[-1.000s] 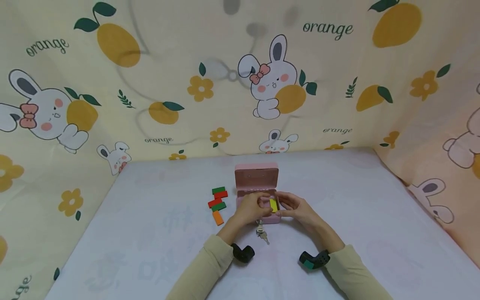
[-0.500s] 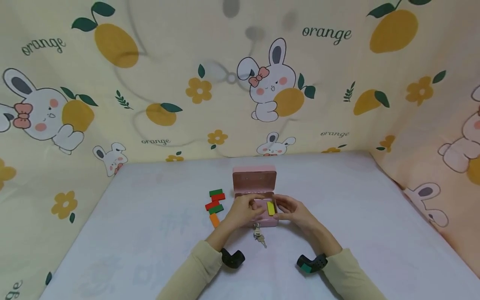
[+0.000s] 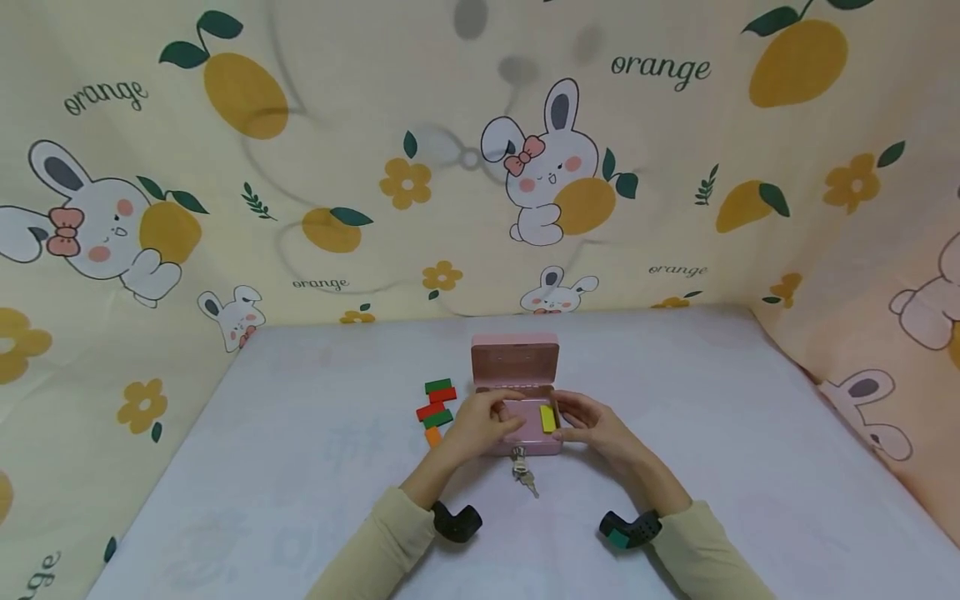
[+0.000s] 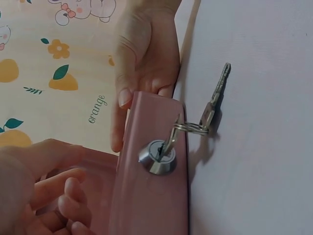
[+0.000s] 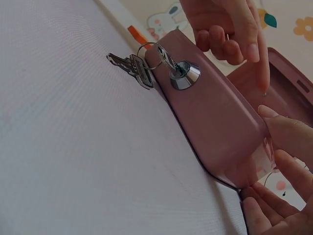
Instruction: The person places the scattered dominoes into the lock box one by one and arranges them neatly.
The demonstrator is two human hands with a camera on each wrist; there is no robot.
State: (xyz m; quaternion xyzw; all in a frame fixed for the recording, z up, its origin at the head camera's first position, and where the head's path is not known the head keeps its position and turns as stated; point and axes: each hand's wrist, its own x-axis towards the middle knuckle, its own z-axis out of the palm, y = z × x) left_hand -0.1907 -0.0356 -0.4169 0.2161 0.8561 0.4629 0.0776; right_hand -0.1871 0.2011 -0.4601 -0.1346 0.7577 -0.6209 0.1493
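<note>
A pink metal cash box (image 3: 536, 448) stands with its lid (image 3: 515, 364) raised. Inside, toward the right wall, lies a yellow block (image 3: 548, 419). My left hand (image 3: 480, 421) hovers over the box's left part, its fingers loosely bent with nothing between them. At the right end, my right hand (image 3: 596, 421) holds the box; in the right wrist view its thumb (image 5: 268, 111) touches the front rim and other fingers meet the side wall. A key sits in the lock (image 4: 157, 157), with more keys (image 4: 215, 103) hanging from its ring.
Left of the box lie a green block (image 3: 438, 386), two red blocks (image 3: 442, 394), another green block (image 3: 438, 419) and an orange block (image 3: 432, 436), partly behind my left hand. A printed rabbit-and-orange cloth (image 3: 360, 125) rises behind the white table (image 3: 262, 467).
My left hand has let go of the yellow block and drawn back to the left. The block now lies in the box. My right hand stays at the box's right end.
</note>
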